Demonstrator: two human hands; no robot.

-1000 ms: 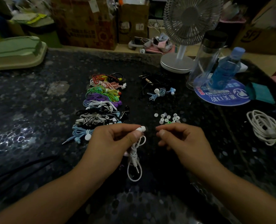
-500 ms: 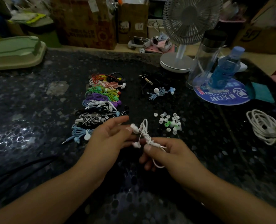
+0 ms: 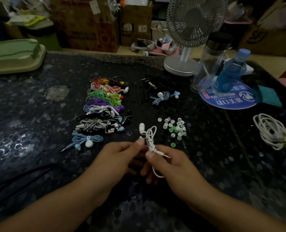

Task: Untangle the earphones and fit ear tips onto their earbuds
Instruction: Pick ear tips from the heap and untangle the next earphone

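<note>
Both hands up over the dark table, sharing one white earphone bundle: left hand pinches the cord between thumb and forefinger just left of the knotted part, right hand has thumb pressed on the lower end of the bundle with fingers curled under it, a loop of cord hanging out below the palm. One white earbud sticks up just above the left thumb, cord coils rising between the two grips. Ear tips, white with a few green, scattered on the table just beyond the right hand. Pile of coloured earphones beyond the left hand, blue pair further back, fan and bottle at the far right
</note>
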